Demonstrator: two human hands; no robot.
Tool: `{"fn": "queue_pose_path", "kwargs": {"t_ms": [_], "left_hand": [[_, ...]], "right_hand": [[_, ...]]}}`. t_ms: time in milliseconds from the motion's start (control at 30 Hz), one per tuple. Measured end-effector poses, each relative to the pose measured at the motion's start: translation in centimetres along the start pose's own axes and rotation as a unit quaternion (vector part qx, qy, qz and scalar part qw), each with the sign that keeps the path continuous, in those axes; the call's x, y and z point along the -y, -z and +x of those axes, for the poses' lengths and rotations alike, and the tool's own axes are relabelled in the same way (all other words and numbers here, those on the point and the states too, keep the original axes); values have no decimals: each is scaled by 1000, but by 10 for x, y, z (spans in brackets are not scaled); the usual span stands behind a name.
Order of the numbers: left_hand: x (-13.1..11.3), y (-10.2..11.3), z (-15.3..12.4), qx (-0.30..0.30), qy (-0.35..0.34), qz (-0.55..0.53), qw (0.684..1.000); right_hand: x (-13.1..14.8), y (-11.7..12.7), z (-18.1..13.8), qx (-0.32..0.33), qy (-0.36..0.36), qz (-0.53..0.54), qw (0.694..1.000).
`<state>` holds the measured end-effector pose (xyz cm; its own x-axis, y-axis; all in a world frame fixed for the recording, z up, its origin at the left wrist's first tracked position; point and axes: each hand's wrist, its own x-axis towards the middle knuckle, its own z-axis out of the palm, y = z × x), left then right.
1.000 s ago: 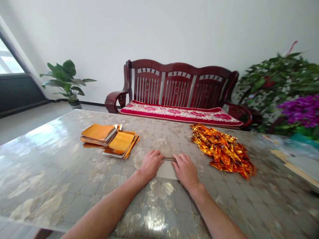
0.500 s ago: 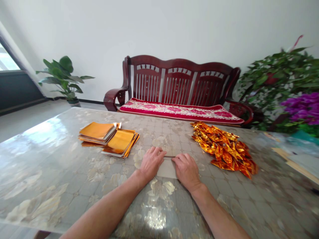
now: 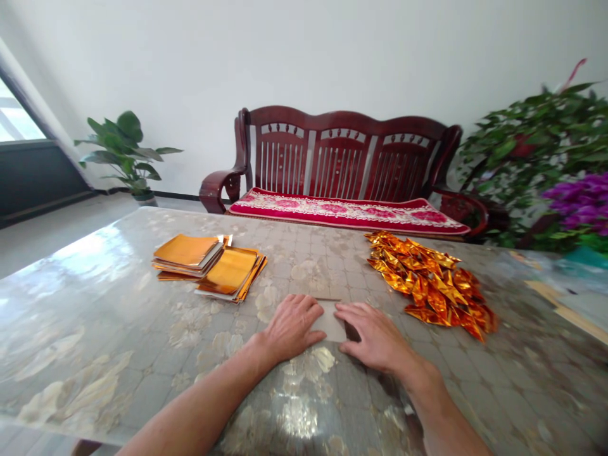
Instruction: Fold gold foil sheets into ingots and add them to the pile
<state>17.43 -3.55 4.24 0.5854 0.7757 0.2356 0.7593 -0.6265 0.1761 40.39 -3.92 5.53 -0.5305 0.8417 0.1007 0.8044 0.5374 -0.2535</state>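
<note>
A small sheet of paper, pale side up, lies on the table between my hands, its far edge showing a thin dark line. My left hand rests flat over the sheet's left side, thumb apart from the fingers. At the right edge, my right hand has its fingertips by the far corner and its thumb by the near corner, with a gap between them. Whether the right fingertips press on the paper I cannot tell. To the left sit stacks of gold foil paper; to the right is a pile of folded gold foil pieces.
The patterned, glossy table spreads out around my hands. Plastic wrapping and flat boards lie at its right end. Beyond it stand a wooden bench with a red mat, a potted plant and purple flowers.
Both hands have come back from the sheet's far edge, and their thumbs have spread away from the fingers. My right hand has shifted a little to the right.
</note>
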Motion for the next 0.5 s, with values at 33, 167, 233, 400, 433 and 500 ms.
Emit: {"fn": "queue_pose_path", "kwargs": {"t_ms": [33,167,233,400,433,500], "left_hand": [[0,3,-1,4,0,-6,1000],[1,11,-4,21,-5,-38,999],[4,12,-4,31,-3,-51,998],[9,6,-2,28,17,-62,997],[10,5,-1,24,20,-67,997],[10,2,1,14,29,-78,996]], "right_hand": [[-1,0,0,2,-4,-1,1000],[3,-6,4,-23,-11,-18,1000],[5,-9,8,-38,-11,-26,999],[6,-10,10,-59,-27,-13,998],[6,-8,10,-61,-31,-12,998],[7,-5,8,-64,-38,-14,997]]}}
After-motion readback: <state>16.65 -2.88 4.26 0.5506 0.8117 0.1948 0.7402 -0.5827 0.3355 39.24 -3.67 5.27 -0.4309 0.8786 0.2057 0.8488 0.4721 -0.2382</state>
